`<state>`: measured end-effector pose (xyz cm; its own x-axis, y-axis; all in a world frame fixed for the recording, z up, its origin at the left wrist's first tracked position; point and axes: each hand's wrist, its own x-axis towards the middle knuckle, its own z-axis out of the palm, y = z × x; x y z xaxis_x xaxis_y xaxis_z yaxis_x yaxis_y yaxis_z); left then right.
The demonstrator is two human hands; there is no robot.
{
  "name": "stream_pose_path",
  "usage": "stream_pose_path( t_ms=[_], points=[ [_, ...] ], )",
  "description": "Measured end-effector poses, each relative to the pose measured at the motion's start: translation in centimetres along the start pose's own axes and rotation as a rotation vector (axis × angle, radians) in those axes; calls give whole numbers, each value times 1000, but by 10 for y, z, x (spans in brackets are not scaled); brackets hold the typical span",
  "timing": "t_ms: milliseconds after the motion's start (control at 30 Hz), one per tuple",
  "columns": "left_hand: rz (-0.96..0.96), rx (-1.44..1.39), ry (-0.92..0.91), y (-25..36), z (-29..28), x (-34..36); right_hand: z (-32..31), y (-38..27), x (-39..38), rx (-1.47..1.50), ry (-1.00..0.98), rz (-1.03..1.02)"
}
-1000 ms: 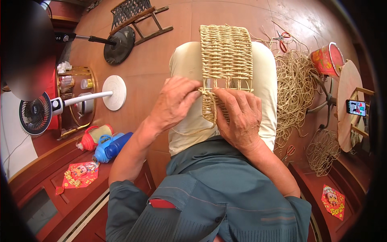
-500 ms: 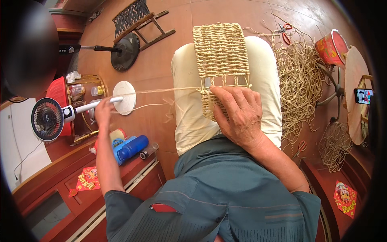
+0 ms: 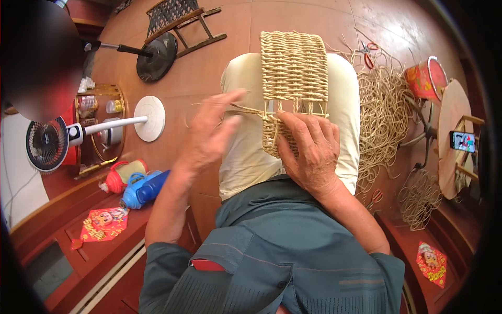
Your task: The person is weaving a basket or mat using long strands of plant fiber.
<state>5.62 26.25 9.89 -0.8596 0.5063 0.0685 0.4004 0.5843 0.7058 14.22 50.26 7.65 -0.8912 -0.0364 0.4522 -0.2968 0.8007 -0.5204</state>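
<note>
A woven straw-cord panel (image 3: pixel 294 65) lies over my thighs, its strands exposed in a gap (image 3: pixel 296 106) below the dense weave. My right hand (image 3: pixel 314 146) is closed on the panel's narrower lower section, thumb toward me and fingers over the edge by the gap. From the left side of that edge a straw cord (image 3: pixel 246 109) runs out toward my left hand (image 3: pixel 209 131). That hand is blurred by motion, fingers stretched out and thumb apart. Its far side hides part of the cord; a faint loose end shows beyond it.
A large heap of straw cord (image 3: pixel 384 115) lies on the floor at right, with red-handled pliers (image 3: pixel 369 55) and scissors (image 3: pixel 375 199). A red bucket (image 3: pixel 426 78) and round stool (image 3: pixel 454 138) stand beyond. At left are a white fan (image 3: pixel 47 142), blue bottles (image 3: pixel 144 189) and a chair (image 3: pixel 188 29).
My left hand has swung in from the far left toward the panel. The cord, pulled straight out before, is now slack. My right hand keeps its place on the panel.
</note>
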Motion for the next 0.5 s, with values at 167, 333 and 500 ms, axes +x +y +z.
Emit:
stream_pose_path(
  t_ms=[167, 333, 500],
  points=[
    [-99, -48, -103, -6, 17, 14, -2, -1, -1, -20, -27, 13],
    [-378, 214, 142, -103, -19, -4, -1, -2, -1, -3, -17, 11],
    [-304, 853, 225, -145, -54, -27, -2, 0, 2, -2, -31, 13]
  ],
)
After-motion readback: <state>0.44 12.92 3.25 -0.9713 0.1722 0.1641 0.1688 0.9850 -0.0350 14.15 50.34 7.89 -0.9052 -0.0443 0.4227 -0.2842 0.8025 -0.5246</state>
